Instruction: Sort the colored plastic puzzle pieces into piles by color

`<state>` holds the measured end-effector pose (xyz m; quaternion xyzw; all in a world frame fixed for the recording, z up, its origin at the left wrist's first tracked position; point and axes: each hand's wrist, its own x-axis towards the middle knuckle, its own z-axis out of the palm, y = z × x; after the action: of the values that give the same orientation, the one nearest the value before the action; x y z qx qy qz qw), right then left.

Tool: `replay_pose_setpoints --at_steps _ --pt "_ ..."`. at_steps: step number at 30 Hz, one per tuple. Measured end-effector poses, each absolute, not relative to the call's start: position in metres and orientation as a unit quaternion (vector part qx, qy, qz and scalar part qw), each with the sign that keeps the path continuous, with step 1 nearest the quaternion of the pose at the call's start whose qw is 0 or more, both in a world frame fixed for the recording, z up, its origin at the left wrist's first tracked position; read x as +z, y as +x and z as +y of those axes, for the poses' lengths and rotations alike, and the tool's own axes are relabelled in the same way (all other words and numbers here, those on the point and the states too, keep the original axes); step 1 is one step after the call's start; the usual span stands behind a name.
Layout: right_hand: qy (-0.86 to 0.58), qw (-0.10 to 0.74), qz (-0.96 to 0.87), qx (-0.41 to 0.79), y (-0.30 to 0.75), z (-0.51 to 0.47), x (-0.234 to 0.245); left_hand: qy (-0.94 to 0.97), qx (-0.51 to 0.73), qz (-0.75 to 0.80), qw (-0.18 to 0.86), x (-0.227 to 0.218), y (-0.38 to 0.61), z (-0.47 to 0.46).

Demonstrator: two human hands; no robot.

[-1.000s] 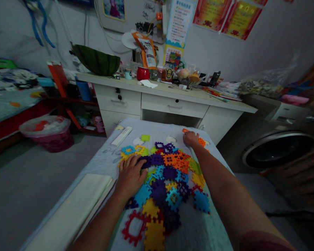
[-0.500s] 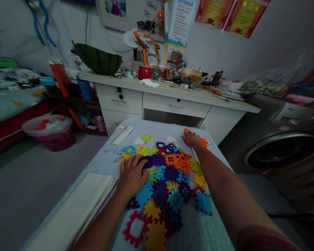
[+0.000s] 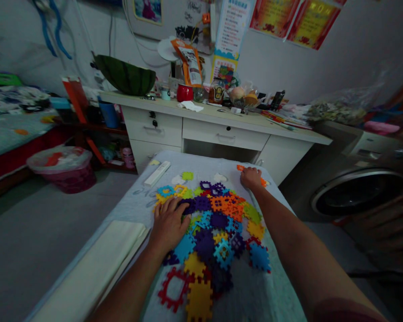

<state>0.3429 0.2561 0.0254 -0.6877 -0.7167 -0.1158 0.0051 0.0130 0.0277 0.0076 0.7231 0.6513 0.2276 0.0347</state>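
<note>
A loose pile of toothed plastic building tiles [image 3: 205,243] in purple, orange, blue, yellow, green and red lies on the cloth-covered table [image 3: 251,290]. My left hand [image 3: 169,221] rests palm down on the pile's left side, fingers spread, touching a purple tile [image 3: 187,206]. At the far right of the table, my right hand [image 3: 251,178] reaches out with its fingers lowered to the cloth. Just beyond its fingertips is a small orange tile [image 3: 241,167]; another orange tile [image 3: 263,182] is partly hidden behind the hand. Neither hand visibly grips a tile.
A white remote-like bar [image 3: 157,173] lies at the table's back left, a folded cream sheet [image 3: 97,264] at its left edge. Behind stands a cluttered white desk [image 3: 204,134] with a watermelon piece [image 3: 126,76]. A washing machine [image 3: 359,179] stands right, a pink basket [image 3: 62,172] left.
My right hand has moved slightly right and nearer, from the far orange tile toward the other orange tile, now covering more of it. My left hand stays in place.
</note>
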Motion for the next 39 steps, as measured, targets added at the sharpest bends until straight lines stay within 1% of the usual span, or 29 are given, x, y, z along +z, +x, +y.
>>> replay_pose_setpoints --at_steps 3,9,13,21,27,30,33,35,37,38,39 --pt "-0.7 0.009 -0.708 -0.096 0.336 0.26 0.028 0.723 0.227 0.652 0.035 0.009 0.013 0.027" --pt "-0.73 -0.054 -0.681 0.007 0.313 0.272 0.028 0.722 0.225 0.653 0.041 0.013 0.014 0.026" --pt "-0.731 -0.062 -0.679 0.012 0.314 0.275 0.028 0.721 0.226 0.654 0.044 0.012 0.013 0.026" --pt "-0.71 -0.014 -0.702 -0.053 0.336 0.26 0.035 0.721 0.227 0.653 0.044 0.011 0.013 0.027" --pt "-0.72 0.083 -0.687 -0.053 0.343 0.232 0.048 0.72 0.223 0.656 0.042 0.011 0.014 0.027" --pt "-0.671 0.167 -0.722 0.033 0.335 0.2 0.06 0.722 0.222 0.654 0.038 0.012 0.014 0.026" --pt "-0.523 0.267 -0.79 0.175 0.324 0.151 0.068 0.723 0.222 0.653 0.034 0.013 0.014 0.026" --pt "-0.43 0.276 -0.814 0.275 0.319 0.122 0.07 0.724 0.22 0.653 0.034 0.013 0.014 0.026" --pt "-0.385 0.264 -0.812 0.352 0.32 0.108 0.069 0.724 0.216 0.654 0.036 0.012 0.014 0.026" --pt "-0.395 0.264 -0.804 0.358 0.323 0.109 0.067 0.724 0.214 0.655 0.037 0.012 0.014 0.026" --pt "-0.427 0.272 -0.794 0.338 0.328 0.114 0.065 0.723 0.212 0.656 0.039 0.012 0.014 0.027"
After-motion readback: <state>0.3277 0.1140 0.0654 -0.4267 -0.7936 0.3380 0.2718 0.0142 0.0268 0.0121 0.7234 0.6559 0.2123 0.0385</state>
